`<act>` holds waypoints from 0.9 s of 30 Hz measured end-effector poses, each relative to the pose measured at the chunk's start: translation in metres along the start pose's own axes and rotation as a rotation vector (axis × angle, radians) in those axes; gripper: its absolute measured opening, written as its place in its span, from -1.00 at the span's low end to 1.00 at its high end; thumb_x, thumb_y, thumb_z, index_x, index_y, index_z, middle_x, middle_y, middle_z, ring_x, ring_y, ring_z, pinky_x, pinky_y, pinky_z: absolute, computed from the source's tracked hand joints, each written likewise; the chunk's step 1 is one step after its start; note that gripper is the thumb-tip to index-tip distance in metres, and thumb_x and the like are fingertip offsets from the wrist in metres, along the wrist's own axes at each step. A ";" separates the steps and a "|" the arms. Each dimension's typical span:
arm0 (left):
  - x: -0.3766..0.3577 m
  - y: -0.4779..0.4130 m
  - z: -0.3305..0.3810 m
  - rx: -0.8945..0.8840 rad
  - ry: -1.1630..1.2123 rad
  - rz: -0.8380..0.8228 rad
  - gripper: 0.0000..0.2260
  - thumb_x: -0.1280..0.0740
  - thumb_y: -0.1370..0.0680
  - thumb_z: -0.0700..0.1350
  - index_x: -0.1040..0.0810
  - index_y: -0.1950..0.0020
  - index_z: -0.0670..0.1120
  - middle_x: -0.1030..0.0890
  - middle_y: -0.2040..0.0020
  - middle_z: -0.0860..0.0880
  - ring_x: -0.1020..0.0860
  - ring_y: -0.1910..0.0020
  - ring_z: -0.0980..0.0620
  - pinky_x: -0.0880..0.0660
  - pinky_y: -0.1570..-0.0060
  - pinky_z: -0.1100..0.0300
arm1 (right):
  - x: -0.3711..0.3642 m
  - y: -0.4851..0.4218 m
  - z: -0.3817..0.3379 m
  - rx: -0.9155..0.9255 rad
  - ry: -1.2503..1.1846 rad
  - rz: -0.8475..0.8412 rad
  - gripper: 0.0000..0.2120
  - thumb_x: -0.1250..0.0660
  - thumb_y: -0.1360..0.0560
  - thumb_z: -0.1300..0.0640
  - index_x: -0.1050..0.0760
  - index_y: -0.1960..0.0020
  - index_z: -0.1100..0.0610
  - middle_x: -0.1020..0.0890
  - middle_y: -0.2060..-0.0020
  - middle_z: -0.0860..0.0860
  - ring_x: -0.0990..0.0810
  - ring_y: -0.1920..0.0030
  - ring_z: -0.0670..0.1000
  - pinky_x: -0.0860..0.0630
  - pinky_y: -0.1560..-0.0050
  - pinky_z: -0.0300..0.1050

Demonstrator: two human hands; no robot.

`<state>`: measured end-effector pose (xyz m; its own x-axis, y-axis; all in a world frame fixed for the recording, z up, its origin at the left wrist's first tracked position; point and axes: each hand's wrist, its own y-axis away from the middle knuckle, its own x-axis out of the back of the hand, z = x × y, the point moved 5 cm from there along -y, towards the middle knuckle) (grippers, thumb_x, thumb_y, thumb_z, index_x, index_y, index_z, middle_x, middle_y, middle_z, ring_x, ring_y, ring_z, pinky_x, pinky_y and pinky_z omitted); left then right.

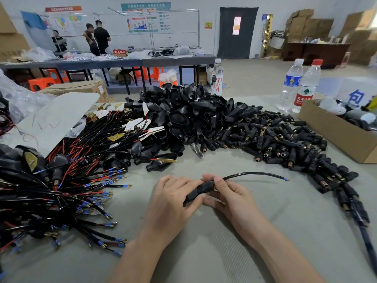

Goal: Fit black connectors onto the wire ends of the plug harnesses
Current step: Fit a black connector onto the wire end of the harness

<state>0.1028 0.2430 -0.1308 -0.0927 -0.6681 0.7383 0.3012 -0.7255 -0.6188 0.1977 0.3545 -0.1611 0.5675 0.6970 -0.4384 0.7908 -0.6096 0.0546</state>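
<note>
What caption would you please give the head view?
Left hand and right hand hold a black connector on a wire.

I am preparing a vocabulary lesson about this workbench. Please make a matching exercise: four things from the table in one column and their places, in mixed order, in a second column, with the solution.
1. harness bundle
2. heap of loose connectors
3. black wire
4. red-capped bottle

A. beside the cardboard box
B. pinched by the right hand, its connector in the left hand
C. left side of the table
D. beyond and right of the hands

Pairs: 1-C, 2-D, 3-B, 4-A.
</note>
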 end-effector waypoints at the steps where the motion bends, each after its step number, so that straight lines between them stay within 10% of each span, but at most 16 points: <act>1: -0.001 0.000 0.001 -0.009 -0.018 -0.005 -0.79 -0.33 -0.54 0.08 -0.64 -0.11 0.06 -0.60 0.08 0.18 -0.54 0.09 0.08 -0.41 -0.12 0.07 | -0.001 0.000 0.001 -0.009 0.018 -0.004 -0.64 -0.32 -0.47 -0.03 -0.66 -0.12 0.18 -0.70 -0.08 0.16 -0.67 -0.13 0.08 -0.60 -0.04 -0.15; 27: -0.010 0.001 -0.004 0.006 -0.071 -0.062 -0.76 -0.23 -0.60 0.19 -0.60 -0.12 0.12 -0.61 0.12 0.19 -0.53 0.11 0.15 -0.32 0.07 0.24 | 0.008 -0.001 -0.007 0.146 0.220 0.328 -0.73 -0.27 -0.63 0.12 -0.62 0.14 0.21 -0.64 0.41 0.01 -0.65 0.40 -0.02 -0.58 0.36 -0.25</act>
<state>0.1004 0.2483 -0.1398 -0.0434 -0.6087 0.7922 0.3026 -0.7637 -0.5702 0.2034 0.3637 -0.1582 0.8320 0.5110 -0.2161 0.5278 -0.8490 0.0244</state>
